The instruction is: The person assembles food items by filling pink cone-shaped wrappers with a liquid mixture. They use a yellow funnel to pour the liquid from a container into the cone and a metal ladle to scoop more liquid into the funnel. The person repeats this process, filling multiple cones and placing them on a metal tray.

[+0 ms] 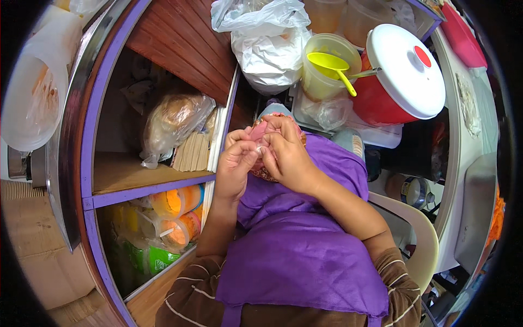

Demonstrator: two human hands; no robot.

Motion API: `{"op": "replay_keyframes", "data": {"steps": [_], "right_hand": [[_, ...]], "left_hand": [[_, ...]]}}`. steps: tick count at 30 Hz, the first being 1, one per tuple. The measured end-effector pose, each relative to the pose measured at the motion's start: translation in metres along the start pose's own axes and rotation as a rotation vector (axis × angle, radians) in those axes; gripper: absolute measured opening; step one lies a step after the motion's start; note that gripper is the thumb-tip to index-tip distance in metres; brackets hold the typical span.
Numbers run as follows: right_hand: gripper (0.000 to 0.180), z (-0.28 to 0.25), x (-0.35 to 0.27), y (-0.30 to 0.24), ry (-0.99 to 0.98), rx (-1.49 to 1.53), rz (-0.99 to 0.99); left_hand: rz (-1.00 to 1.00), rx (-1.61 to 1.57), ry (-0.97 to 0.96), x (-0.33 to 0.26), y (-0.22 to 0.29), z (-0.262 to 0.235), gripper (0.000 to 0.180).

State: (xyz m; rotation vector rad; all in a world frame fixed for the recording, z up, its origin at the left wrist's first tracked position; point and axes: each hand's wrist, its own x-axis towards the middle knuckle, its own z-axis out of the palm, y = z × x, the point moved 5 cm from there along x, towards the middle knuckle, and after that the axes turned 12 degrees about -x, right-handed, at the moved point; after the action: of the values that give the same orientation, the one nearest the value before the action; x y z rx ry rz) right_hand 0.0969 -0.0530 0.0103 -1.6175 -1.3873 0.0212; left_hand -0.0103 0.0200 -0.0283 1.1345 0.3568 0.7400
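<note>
My left hand [235,166] and my right hand [287,155] meet in front of my lap, the fingers of both closed in a pinch. Between the fingertips is a small whitish bit [259,148], too small to name. Behind and beneath the hands shows a pink thing with a brown patterned edge [266,173], which looks like cloth; the fingers hide most of it. Under both forearms a purple apron [302,240] covers my lap.
On the left stands a purple-edged shelf [147,197] with a bag of bread [177,117] and orange-filled tubs [177,229]. Ahead are white plastic bags [269,57], a clear bucket [327,82] with a yellow-green dipper [329,62], and a red container with a white lid [406,71].
</note>
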Motion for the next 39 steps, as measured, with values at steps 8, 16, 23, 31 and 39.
{"op": "replay_keyframes", "data": {"steps": [8,16,23,31,39], "right_hand": [[0.009,0.020,-0.014,0.039,-0.197,0.341,0.201],[0.010,0.019,-0.027,0.059,-0.083,0.205,0.265],[0.020,0.010,-0.029,0.044,-0.106,0.314,0.306],[0.013,0.002,-0.024,0.025,-0.011,0.105,0.204],[0.009,0.004,-0.024,0.023,-0.015,0.166,0.190]], "left_hand": [[-0.142,-0.168,-0.101,0.006,-0.028,-0.001,0.008],[-0.251,-0.361,-0.003,0.007,-0.053,0.002,0.011],[-0.178,-0.342,0.089,0.006,-0.055,0.002,0.011],[-0.029,-0.222,0.141,0.001,-0.046,-0.004,0.008],[0.036,-0.249,0.285,-0.004,-0.037,0.001,0.005]]}}
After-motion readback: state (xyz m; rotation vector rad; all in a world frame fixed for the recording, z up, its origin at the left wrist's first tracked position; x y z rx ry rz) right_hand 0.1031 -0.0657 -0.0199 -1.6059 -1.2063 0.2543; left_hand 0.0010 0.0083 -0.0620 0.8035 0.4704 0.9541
